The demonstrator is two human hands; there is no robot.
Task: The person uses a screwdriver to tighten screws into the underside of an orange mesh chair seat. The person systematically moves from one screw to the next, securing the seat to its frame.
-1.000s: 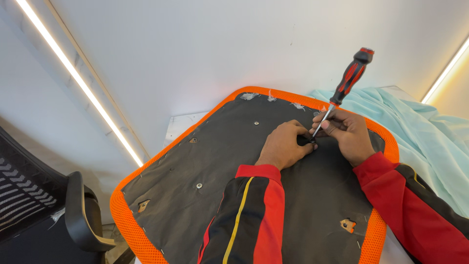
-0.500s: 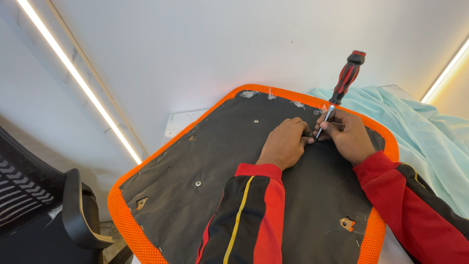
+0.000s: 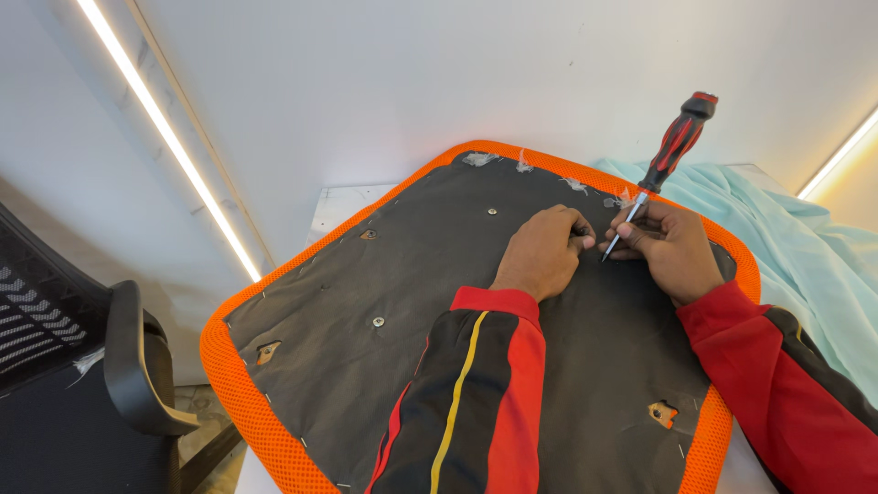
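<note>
An upturned chair seat [image 3: 393, 274] lies before me, its black underside rimmed in orange mesh [image 3: 229, 366]. My right hand [image 3: 672, 247] grips the metal shaft of a red-and-black screwdriver [image 3: 672, 151], whose tip rests on the black fabric near the seat's far edge. My left hand [image 3: 544, 252] presses on the fabric just left of that tip, fingers curled; what is under them is hidden. Both sleeves are red and black.
Small metal fittings [image 3: 378, 321] and torn spots [image 3: 660, 413] dot the black underside. A pale teal cloth [image 3: 814, 247] covers the table on the right. A black office chair with an armrest [image 3: 128, 366] stands at the lower left. A white wall rises behind.
The screwdriver has tilted a little more upright and its handle sits higher. Both hands stay at the same spot on the seat's far edge.
</note>
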